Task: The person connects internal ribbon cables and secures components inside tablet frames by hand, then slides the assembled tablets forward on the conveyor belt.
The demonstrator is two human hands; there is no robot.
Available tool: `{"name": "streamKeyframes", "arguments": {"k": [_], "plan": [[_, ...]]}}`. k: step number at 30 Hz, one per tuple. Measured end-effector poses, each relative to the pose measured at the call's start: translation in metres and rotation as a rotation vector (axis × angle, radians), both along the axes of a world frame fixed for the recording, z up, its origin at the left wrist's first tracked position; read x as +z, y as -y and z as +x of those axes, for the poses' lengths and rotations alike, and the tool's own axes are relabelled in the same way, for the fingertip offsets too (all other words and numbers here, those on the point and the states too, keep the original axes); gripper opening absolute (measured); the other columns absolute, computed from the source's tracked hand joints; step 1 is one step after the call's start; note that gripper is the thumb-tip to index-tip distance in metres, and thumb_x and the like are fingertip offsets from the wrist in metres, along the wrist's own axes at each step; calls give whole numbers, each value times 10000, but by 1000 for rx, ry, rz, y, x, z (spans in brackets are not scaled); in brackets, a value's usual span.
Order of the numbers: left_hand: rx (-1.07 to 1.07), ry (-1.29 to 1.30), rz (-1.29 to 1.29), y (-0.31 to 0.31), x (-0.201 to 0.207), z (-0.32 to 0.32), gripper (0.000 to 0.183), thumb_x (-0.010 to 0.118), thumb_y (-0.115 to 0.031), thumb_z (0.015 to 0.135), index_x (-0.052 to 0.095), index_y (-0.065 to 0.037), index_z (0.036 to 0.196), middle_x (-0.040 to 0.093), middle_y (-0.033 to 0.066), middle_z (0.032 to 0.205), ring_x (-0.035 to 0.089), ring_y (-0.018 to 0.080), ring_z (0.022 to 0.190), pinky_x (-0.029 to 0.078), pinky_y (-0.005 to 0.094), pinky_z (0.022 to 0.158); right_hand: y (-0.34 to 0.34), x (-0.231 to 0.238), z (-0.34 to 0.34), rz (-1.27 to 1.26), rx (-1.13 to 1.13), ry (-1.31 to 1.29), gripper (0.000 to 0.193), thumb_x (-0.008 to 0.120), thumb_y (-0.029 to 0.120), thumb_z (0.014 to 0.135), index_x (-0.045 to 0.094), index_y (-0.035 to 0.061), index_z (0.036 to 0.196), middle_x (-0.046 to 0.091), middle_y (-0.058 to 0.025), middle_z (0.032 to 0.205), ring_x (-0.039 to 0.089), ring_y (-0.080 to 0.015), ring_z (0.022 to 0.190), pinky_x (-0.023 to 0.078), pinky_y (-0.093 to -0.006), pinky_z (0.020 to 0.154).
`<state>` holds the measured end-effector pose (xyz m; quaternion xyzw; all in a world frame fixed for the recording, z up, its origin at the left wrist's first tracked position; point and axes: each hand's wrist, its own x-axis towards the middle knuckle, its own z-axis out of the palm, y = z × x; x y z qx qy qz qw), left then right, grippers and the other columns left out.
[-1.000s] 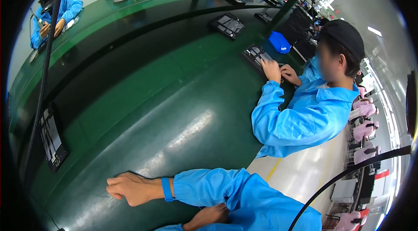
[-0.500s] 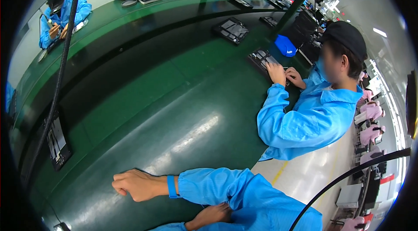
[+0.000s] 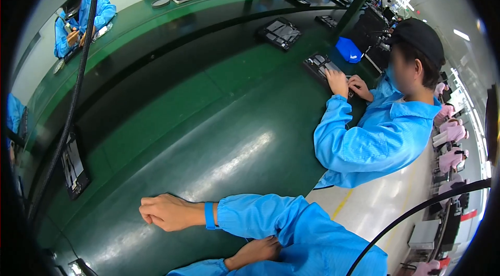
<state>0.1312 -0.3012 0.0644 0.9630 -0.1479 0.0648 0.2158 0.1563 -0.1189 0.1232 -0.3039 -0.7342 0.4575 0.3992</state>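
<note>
My right hand (image 3: 169,212) rests on the green tabletop (image 3: 208,140), its fingers curled in and nothing visible in them. A blue band (image 3: 210,215) circles that wrist, below a light blue sleeve. My left hand (image 3: 255,251) lies in front of me, tucked against the underside of my right forearm near the elbow. The right sleeve hides its fingers. A flat black device (image 3: 75,166) with exposed inner parts lies at the left of the table, beyond my right hand.
At the right a co-worker in blue (image 3: 372,135) handles an opened device (image 3: 319,65), near a blue pouch-like object (image 3: 348,49). Another opened device (image 3: 281,33) lies farther back. Black cables (image 3: 78,83) hang at the left. More people sit across the bench.
The view has shifted slightly, so most of the scene sits a little farther right. My right hand keeps its curled pose and my left stays tucked under the forearm.
</note>
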Motion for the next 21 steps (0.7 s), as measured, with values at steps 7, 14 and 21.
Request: {"name": "streamKeyframes", "arguments": {"k": [7, 14, 21], "plan": [[13, 4, 118, 1, 17, 15, 340, 610, -165, 980, 780, -14, 1233, 742, 172, 1400, 700, 283, 1286, 514, 383, 1161, 5, 5, -10, -18, 26, 36, 109, 567, -18, 891, 642, 61, 889, 637, -120, 959, 660, -391, 830, 514, -533, 741], [-17, 30, 65, 1, 11, 9, 243, 600, -179, 1061, 752, -40, 1189, 744, 117, 1228, 699, 268, 1176, 500, 388, 1110, -1, -3, -13, 28, 13, 8, 129, 555, -19, 868, 663, 51, 875, 683, -131, 895, 675, -394, 828, 530, -529, 746], [24, 139, 18, 5, -2, 7, 220, 602, -193, 1041, 742, -62, 1148, 739, 99, 1182, 698, 248, 1142, 497, 373, 1076, -1, -2, -16, 63, 8, 26, 145, 531, -38, 872, 648, 46, 882, 678, -117, 854, 670, -362, 820, 533, -503, 723]]}}
